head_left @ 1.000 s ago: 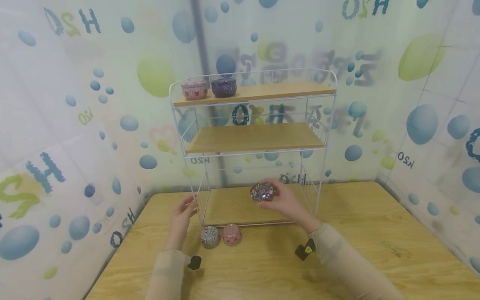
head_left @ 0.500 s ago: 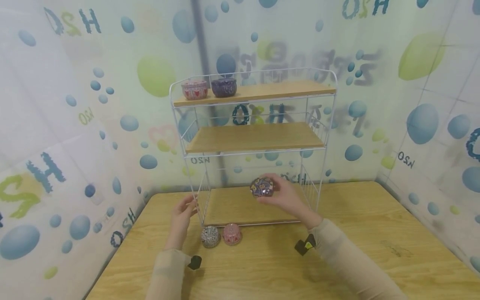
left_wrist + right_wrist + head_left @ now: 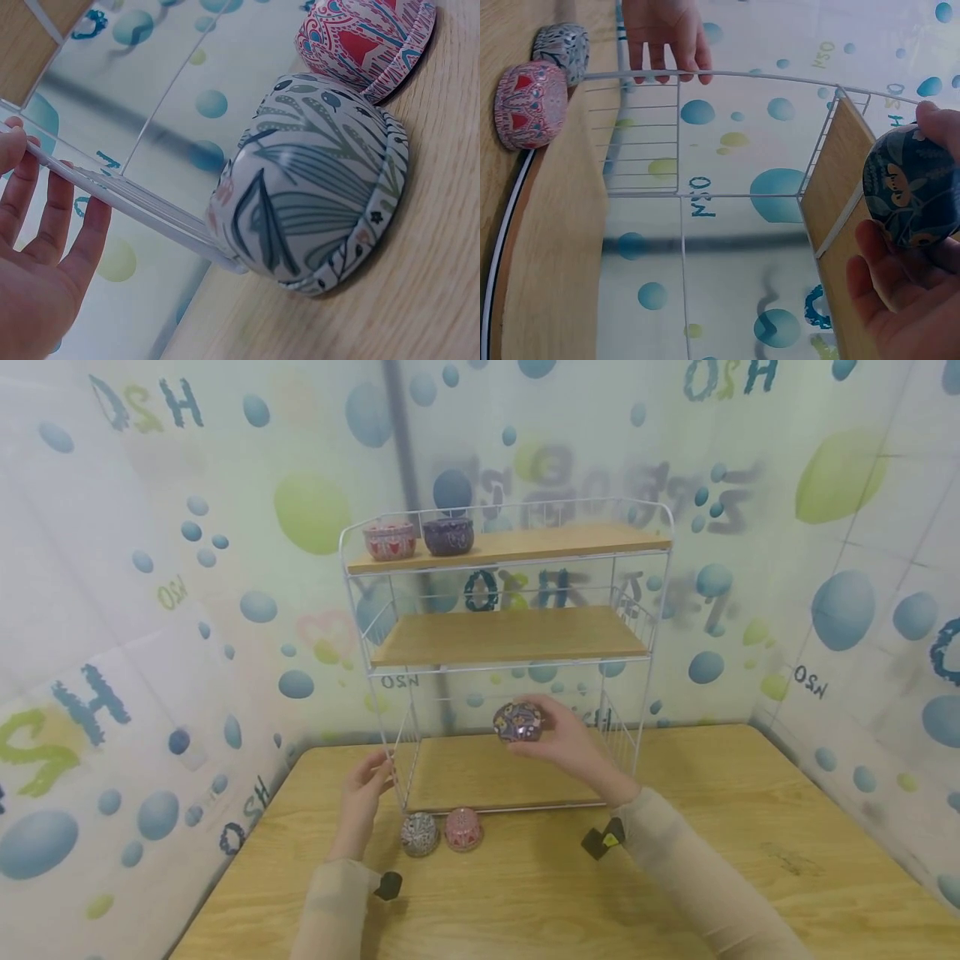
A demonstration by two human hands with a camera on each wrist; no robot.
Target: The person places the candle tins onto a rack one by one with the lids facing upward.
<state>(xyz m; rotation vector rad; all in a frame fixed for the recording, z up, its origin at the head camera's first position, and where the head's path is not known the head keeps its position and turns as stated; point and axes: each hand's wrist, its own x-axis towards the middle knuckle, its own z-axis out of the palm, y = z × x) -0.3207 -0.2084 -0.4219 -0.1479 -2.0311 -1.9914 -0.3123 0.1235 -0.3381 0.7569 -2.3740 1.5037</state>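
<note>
My right hand [image 3: 573, 747] grips a small round tin [image 3: 517, 723], dark blue with orange and yellow flowers, in front of the gap below the middle shelf. In the right wrist view, thumb and fingers hold that tin [image 3: 911, 187] by its edge. My left hand [image 3: 365, 797] pinches the white wire side post of the shelf rack [image 3: 510, 639], thumb on one side and fingers on the other. Below it on the table stand a white tin with grey-green leaves [image 3: 315, 195] and a pink-red tin [image 3: 463, 829], close together by the rack's front edge.
On the top board [image 3: 555, 537], at its left end, a red-and-white tin [image 3: 390, 541] and a dark purple tin [image 3: 448, 536] stand side by side. The wooden table [image 3: 712, 843] meets patterned wall sheets behind and at the sides.
My right hand has raised the flowered tin a little and moved it slightly left. My left hand stays at the rack's post, and the other tins have not moved.
</note>
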